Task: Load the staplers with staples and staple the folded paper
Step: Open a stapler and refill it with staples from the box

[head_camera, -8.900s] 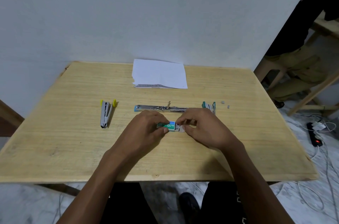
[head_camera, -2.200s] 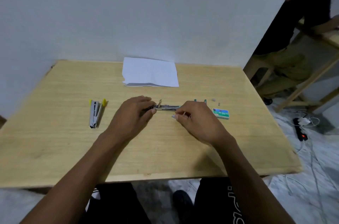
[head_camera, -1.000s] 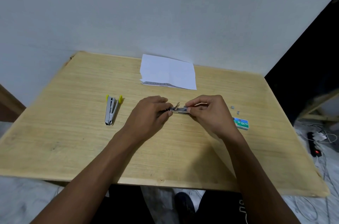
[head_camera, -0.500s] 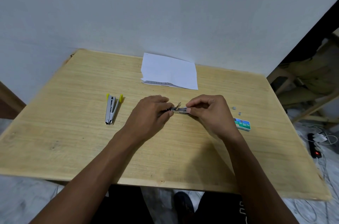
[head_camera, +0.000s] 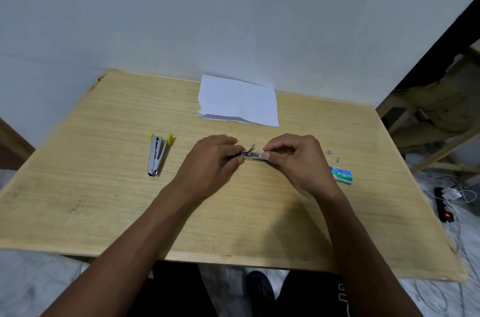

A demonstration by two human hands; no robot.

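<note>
An opened metal stapler [head_camera: 254, 155] lies flat at the middle of the wooden table [head_camera: 104, 199]. My left hand [head_camera: 210, 163] grips its left end with curled fingers. My right hand [head_camera: 298, 160] pinches at its right part; whether staples are between the fingertips is too small to tell. A second stapler with yellow ends [head_camera: 156, 154] lies to the left, untouched. The green staple box [head_camera: 341, 174] rests to the right of my right hand. The folded white paper [head_camera: 239, 101] lies at the table's far edge.
Two small grey bits [head_camera: 330, 152] lie on the table right of my right hand. A wall stands behind the table. A seated person's legs [head_camera: 436, 109] and wooden furniture are at the right. A power strip with cables [head_camera: 444, 209] lies on the floor.
The staple box left my hands and now lies at the right. Both hands moved onto the opened stapler and have stayed there over the last second.
</note>
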